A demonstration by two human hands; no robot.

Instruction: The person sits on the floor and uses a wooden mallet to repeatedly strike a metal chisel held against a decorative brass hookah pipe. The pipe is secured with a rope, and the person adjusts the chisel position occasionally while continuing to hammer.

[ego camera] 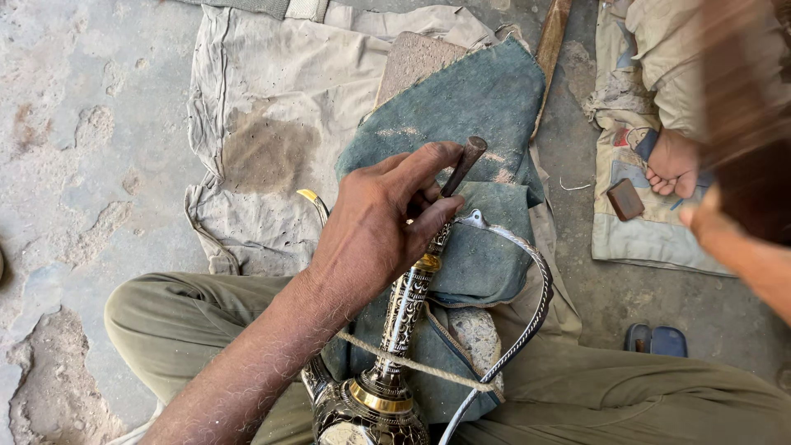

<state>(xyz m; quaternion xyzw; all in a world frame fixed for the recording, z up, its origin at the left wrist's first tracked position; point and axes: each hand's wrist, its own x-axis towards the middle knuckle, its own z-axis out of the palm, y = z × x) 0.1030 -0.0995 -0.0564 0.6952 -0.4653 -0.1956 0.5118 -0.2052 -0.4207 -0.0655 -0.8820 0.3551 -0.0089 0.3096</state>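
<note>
My left hand (371,235) is shut on a thin dark metal punch (466,161), pinched between thumb and fingers with its tip against the neck of an engraved black and brass ewer (405,306). The ewer lies across my lap on a blue-green cloth (474,103). Its curved handle (540,288) arcs to the right and its brass spout tip (310,196) shows to the left of my hand. A rope (420,365) crosses the neck. My right hand (710,221) is raised at the right edge, blurred, shut on a brown wooden mallet (746,124).
A beige cloth (264,124) covers the concrete floor under the work. A flat stone block (416,58) and a wooden stick (550,37) lie beyond it. Another person's bare foot (671,163) rests on a cloth at right, beside a small brown block (625,199). A blue sandal (655,339) lies nearby.
</note>
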